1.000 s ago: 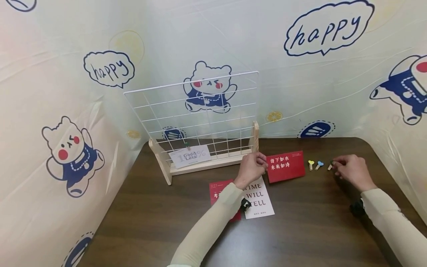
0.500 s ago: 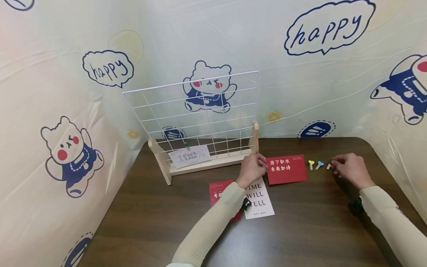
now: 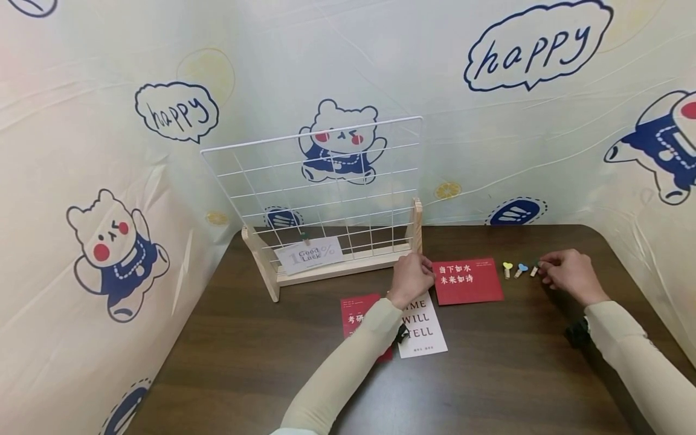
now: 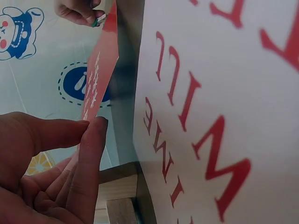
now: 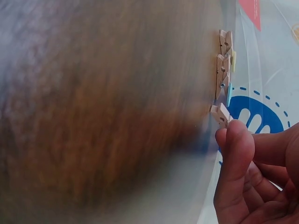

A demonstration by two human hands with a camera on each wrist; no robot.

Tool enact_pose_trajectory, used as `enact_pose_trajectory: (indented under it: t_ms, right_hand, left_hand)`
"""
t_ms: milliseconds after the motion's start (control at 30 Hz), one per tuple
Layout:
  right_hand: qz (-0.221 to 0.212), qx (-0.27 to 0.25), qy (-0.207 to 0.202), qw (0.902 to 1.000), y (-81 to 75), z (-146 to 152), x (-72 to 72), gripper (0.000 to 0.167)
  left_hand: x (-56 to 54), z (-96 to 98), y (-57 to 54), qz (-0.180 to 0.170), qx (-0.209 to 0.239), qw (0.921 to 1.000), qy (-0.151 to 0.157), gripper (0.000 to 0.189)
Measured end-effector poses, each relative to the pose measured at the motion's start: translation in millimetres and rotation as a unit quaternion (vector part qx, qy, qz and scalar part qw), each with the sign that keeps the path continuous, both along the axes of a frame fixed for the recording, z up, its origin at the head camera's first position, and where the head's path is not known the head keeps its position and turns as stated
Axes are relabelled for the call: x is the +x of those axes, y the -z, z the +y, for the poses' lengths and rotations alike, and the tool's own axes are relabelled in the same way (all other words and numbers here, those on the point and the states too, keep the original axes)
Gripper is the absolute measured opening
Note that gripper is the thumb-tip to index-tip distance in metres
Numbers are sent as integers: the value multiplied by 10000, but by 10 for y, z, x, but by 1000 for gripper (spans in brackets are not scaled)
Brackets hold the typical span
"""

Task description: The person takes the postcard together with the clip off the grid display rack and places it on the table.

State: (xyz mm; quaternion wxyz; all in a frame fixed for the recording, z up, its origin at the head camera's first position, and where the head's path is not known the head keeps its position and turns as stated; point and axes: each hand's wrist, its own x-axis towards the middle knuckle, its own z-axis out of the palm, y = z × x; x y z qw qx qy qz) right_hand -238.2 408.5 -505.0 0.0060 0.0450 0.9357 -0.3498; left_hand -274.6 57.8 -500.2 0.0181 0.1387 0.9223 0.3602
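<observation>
My left hand pinches the left edge of a red card with white lettering; in the left wrist view thumb and forefinger meet on that card. At the right, my right hand pinches a small wooden clothespin between thumb and fingertips. The wrist view shows the pale end of this clothespin sticking out past the fingers. Left of it lie a blue-topped clothespin and a yellow-topped clothespin. A white card and another red card lie near my left forearm, which partly covers them.
A white wire grid on a wooden stand stands at the back left. A "Good Luck" card hangs on it from a green-topped clip. Printed cloth surrounds the brown table.
The held red card has lowered and tilted down toward the table. My right hand has shifted slightly left with the clothespin. The left hand has hardly moved.
</observation>
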Motion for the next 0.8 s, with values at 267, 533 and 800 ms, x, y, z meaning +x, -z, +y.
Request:
enact_pose_trajectory:
  t_ms: [267,533,800]
  right_hand:
    - [-249,-145,8,9996,14,40,-14,30]
    - [-474,-261,34,9985,37,63,-46,33]
    - [-597,-332,36,9977,65,59,-67,33]
  left_hand:
    - [-26,43,60,-12,67,10000,-3,17]
    - [-36,27,87,140,-131,9998,-20,16]
    - [-32,32,81,-5,-189,9998,0,13]
